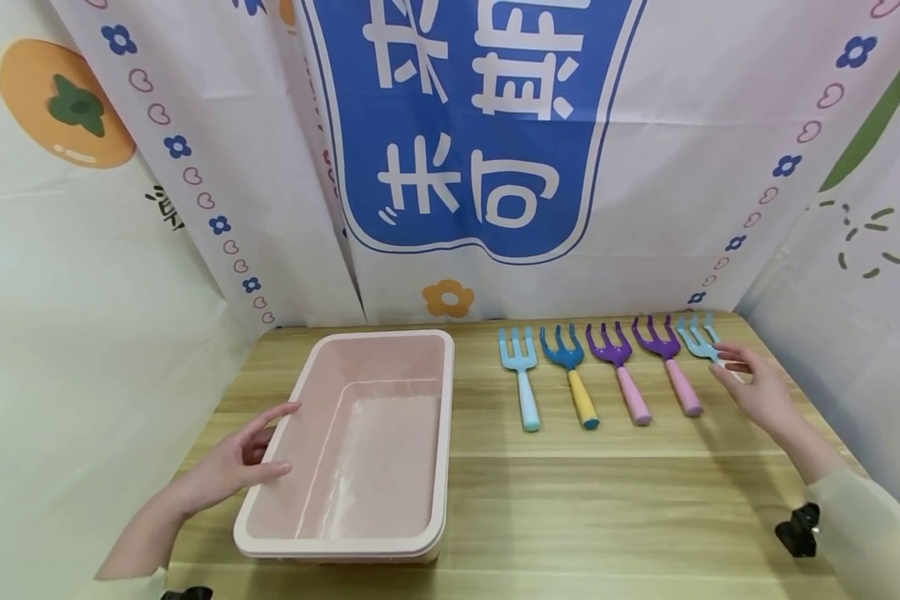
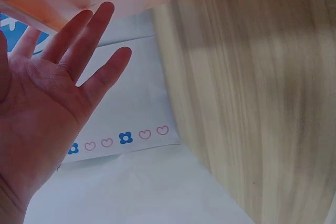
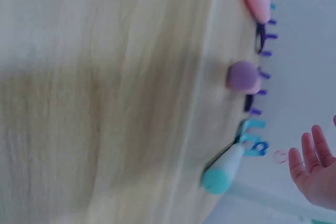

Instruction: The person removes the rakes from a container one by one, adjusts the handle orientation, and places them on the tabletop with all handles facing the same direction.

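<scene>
A pale pink plastic basin (image 1: 397,450) stands on the left half of the table. At its left rim my left hand (image 1: 232,467) rests with thumb and fingers spread; in the left wrist view the fingertips (image 2: 107,8) are right at the basin's outer wall. My right hand (image 1: 757,392) hovers over the light blue garden hand fork (image 1: 699,343) at the far right, fingers loosely extended and partly hiding its handle. In the right wrist view that fork's white handle with teal end (image 3: 220,174) lies on the table, the hand (image 3: 317,177) above it and apart.
Several more hand forks lie in a row: light blue (image 1: 525,383), blue with yellow handle (image 1: 581,392), and two purple with pink handles (image 1: 630,383), (image 1: 677,375). Printed cloth (image 1: 667,167) hangs behind the wooden table (image 1: 615,500) and at its sides.
</scene>
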A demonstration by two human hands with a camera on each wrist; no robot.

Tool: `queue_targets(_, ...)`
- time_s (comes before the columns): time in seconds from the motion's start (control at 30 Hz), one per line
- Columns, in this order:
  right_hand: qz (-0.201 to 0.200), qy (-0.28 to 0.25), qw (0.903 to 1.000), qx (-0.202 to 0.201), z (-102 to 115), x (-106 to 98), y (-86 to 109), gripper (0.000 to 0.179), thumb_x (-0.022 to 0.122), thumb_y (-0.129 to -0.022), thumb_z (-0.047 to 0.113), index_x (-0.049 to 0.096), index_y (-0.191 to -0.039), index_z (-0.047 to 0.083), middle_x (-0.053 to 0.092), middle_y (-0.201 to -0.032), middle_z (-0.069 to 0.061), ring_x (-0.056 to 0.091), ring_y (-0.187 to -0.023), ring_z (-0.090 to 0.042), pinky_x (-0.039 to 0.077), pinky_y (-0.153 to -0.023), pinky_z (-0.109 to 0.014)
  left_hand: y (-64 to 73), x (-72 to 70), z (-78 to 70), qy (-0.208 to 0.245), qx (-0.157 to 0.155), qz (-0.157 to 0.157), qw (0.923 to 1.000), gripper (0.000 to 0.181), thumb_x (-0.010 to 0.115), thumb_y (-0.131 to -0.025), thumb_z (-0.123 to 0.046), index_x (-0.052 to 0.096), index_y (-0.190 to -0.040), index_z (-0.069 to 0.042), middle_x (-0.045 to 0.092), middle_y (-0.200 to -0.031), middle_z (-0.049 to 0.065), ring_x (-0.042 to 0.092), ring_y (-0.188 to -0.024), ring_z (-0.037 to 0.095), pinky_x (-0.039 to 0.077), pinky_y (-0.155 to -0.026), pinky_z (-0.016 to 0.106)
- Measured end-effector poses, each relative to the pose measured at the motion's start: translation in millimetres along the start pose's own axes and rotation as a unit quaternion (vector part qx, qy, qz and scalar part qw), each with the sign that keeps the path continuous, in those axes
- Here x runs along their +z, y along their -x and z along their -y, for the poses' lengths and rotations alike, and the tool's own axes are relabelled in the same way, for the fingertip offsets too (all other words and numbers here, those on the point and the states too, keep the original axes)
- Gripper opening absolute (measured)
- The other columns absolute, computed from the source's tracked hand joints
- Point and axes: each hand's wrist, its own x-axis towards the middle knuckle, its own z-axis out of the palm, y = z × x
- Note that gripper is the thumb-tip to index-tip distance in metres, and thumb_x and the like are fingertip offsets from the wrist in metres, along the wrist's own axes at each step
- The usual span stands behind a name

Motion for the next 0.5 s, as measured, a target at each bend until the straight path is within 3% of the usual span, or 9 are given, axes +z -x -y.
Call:
queue_targets(0.1,-0.002,-0.010,0.9998,-0.017,9.1,-2.3,4.4,0.038,0.057,-0.097,0.006,0.049,-0.128,-0.013,0.050,-0.124,-0.036,0.040,-0.092,0.014,0.037,-0.071,-0.003,-1.0,-1.4,-4.2,-0.016,0.001,-0.001,0.9999,0.072,0.064,-0.092,0.000,0.022,-0.151,0.000,0.049,-0.126,0.039,0.064,-0.100,0.022,0.057,-0.074,0.035)
queue_targets(0.17,0.001,-0.013,0.9996,-0.025,16.2,-4.3,7.0,0.038,0.058,-0.096,0.005,0.049,-0.128,-0.014,0.050,-0.123,-0.036,0.039,-0.092,0.017,0.037,-0.071,-0.003,-2.5,-4.0,-9.7,-0.042,-0.003,-0.012,0.9990,0.072,0.065,-0.092,-0.003,0.024,-0.150,0.002,0.043,-0.135,0.038,0.060,-0.109,0.029,0.055,-0.079,0.034)
queue_targets(0.23,0.004,-0.015,0.9994,-0.032,23.8,-6.8,9.2,0.039,0.059,-0.096,0.004,0.049,-0.129,-0.014,0.053,-0.121,-0.031,0.040,-0.093,0.017,0.038,-0.071,-0.003,-3.9,-8.0,-18.6,-0.088,-0.015,-0.030,0.9956,0.072,0.067,-0.091,-0.007,0.026,-0.150,0.002,0.036,-0.144,0.034,0.053,-0.117,0.039,0.052,-0.087,0.041)
queue_targets(0.3,0.009,-0.013,0.9992,-0.037,31.8,-9.7,11.2,0.040,0.060,-0.095,0.004,0.048,-0.129,-0.014,0.055,-0.118,-0.026,0.040,-0.094,0.017,0.038,-0.071,-0.003,-5.5,-12.4,-30.1,-0.146,-0.031,-0.047,0.9877,0.074,0.069,-0.091,-0.015,0.028,-0.150,-0.001,0.031,-0.148,0.029,0.044,-0.123,0.047,0.047,-0.092,0.052)
queue_targets(0.43,0.020,-0.011,0.9985,-0.050,49.7,-16.3,14.3,0.042,0.059,-0.096,0.003,0.047,-0.132,-0.014,0.056,-0.118,-0.023,0.040,-0.096,0.016,0.037,-0.072,-0.002,-9.3,-16.2,-54.5,-0.251,-0.058,-0.066,0.9641,0.080,0.071,-0.089,-0.032,0.028,-0.152,-0.010,0.030,-0.150,0.028,0.032,-0.129,0.054,0.034,-0.094,0.070)
queue_targets(0.5,0.030,0.005,0.9981,-0.054,61.1,-19.7,16.4,0.045,0.059,-0.096,0.005,0.046,-0.135,-0.012,0.053,-0.123,-0.031,0.048,-0.101,0.002,0.038,-0.072,-0.003,-12.8,-14.7,-65.0,-0.274,-0.058,-0.074,0.9570,0.082,0.071,-0.089,-0.036,0.027,-0.153,-0.013,0.025,-0.152,0.028,0.028,-0.131,0.055,0.030,-0.096,0.071)
